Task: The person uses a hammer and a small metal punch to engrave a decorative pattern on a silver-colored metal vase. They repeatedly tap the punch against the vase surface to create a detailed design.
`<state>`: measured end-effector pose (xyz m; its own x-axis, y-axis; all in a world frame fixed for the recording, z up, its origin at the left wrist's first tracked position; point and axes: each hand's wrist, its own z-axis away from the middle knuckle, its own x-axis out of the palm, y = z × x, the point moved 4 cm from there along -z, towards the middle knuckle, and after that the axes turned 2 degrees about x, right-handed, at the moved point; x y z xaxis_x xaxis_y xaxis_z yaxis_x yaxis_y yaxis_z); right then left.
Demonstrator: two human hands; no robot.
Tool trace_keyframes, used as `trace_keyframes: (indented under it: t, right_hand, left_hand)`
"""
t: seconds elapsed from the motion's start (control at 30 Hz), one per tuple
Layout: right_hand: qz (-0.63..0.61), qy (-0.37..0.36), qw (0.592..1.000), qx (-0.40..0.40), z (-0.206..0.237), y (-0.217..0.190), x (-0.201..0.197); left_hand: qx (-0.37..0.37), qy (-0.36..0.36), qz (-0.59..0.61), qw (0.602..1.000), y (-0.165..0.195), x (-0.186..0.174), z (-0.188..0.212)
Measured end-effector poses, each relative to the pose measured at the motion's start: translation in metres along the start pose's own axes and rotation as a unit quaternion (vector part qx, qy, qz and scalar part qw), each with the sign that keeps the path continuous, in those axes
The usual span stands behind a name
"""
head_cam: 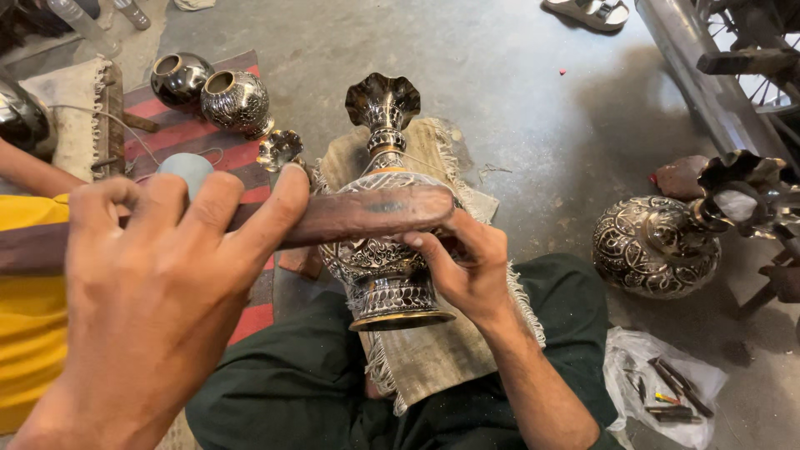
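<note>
On the person's lap, over a frayed tan cloth point(433, 350), lies a shiny dark metal vase with carved patterns and a wavy flower-shaped mouth point(385, 250). Its long axis runs away from the person: the round foot with a gold rim points to the body, and the mouth points to the grey floor point(517, 75). The right hand point(462, 271) is curled against the vase's side, fingers pressed on the carved belly. The left hand point(158, 292) is closed around a long brown wooden stick with a smooth rounded end point(367, 212). This stick lies sideways across the vase, so it hides part of the belly. Its other end is cut off at the picture's edge.

Beside them sits a round carved metal vase point(654, 246), its mouth partly blurred. 2 small round metal pots point(212, 92) stand on a red striped mat point(192, 133). Small dark tools rest in a clear plastic bag point(667, 392); they are hard to make out.
</note>
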<state>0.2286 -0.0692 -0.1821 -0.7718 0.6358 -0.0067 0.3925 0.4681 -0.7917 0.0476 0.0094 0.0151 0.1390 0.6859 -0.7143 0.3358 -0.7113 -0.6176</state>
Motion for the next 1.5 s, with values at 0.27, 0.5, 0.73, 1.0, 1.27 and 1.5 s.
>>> trace_keyframes:
  t: [0.27, 0.5, 0.73, 1.0, 1.27, 1.5]
  right_hand:
    - [0.059, 0.009, 0.998, 0.012, 0.0, 0.002, -0.002]
    - [-0.027, -0.026, 0.999, -0.026, -0.004, -0.002, 0.003]
    - [0.003, -0.019, 1.0, -0.014, -0.004, -0.003, 0.0]
    - [-0.149, -0.002, 0.988, 0.039, 0.001, 0.004, 0.002]
    - [-0.112, 0.01, 0.993, 0.041, 0.008, 0.001, -0.002]
    - [-0.073, 0.024, 0.997, -0.003, 0.007, 0.0, 0.002]
  left_hand:
    - [-0.011, 0.024, -0.005, 1.0, -0.001, -0.001, 0.003]
    - [-0.012, -0.01, -0.014, 1.0, -0.004, 0.001, 0.001]
    - [-0.029, 0.013, 0.071, 0.997, -0.008, 0.0, 0.0]
    - [-0.036, -0.025, 0.024, 0.999, -0.011, 0.014, 0.006]
    - [-0.108, -0.085, 0.308, 0.941, -0.009, 0.029, 0.011]
    - [-0.076, -0.093, 0.224, 0.967, -0.008, 0.019, -0.001]
